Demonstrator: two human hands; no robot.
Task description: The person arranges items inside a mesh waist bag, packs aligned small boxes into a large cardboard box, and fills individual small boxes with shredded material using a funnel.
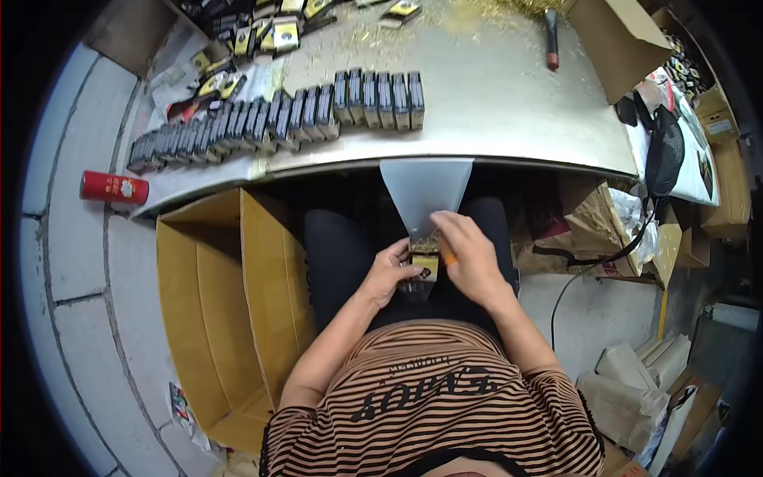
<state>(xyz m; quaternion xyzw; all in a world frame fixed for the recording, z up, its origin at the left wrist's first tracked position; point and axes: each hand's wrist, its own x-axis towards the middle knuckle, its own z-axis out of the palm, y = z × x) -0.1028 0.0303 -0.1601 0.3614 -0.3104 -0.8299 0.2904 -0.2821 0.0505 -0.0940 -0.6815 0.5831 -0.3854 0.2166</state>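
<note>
Over my lap, my left hand (389,274) pinches a small black and yellow box (425,265), its thumb lying on the front face. Gold shred-like bits show at the top end of this box. Just to its right, my right hand (474,258) is bent with curled fingers. A small orange piece (450,258) shows by its thumb; whether it is held or worn I cannot make out. Beyond both hands a translucent grey sheet (427,187) slopes down from the table edge toward my lap.
A long row of upright small boxes (278,119) lines the table (509,103). Loose boxes (278,36) and gold shreds lie behind. A brush-like tool (551,40) is at the back right. An open carton (246,318) stands left of my legs; a red can (115,188) sits at far left.
</note>
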